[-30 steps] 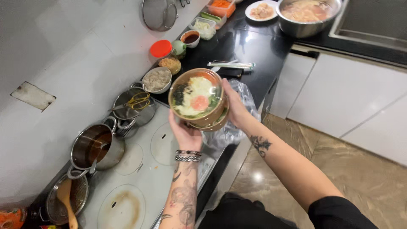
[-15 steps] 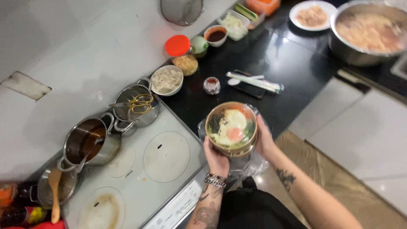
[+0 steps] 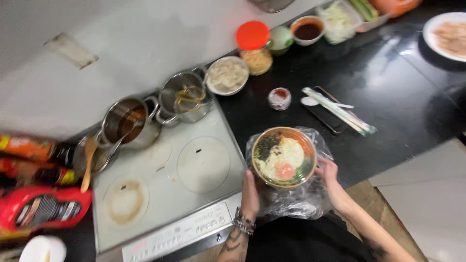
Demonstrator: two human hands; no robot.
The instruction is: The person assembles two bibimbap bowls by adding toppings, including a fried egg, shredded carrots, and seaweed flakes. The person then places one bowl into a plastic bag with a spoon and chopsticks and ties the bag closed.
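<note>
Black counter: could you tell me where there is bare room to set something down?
Bare black counter lies right of the wrapped chopsticks; the front cooktop rings are free. Crowded along the wall: pots, bowls, jar.

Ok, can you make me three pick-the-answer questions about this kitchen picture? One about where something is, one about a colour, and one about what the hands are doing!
1. Where does the bowl sit?
A. on a clear plastic bag on the counter
B. inside a pot
C. on the floor

2. What colour is the jar lid?
A. blue
B. orange-red
C. white

3. What are the two hands doing?
A. stirring a pot
B. holding the bowl's sides
C. hanging free

Answers: 1 A, plastic spreads out under the bowl. 2 B, the lid is bright orange-red. 3 B, the left hand and right hand press against the bowl, one on each side.
</note>
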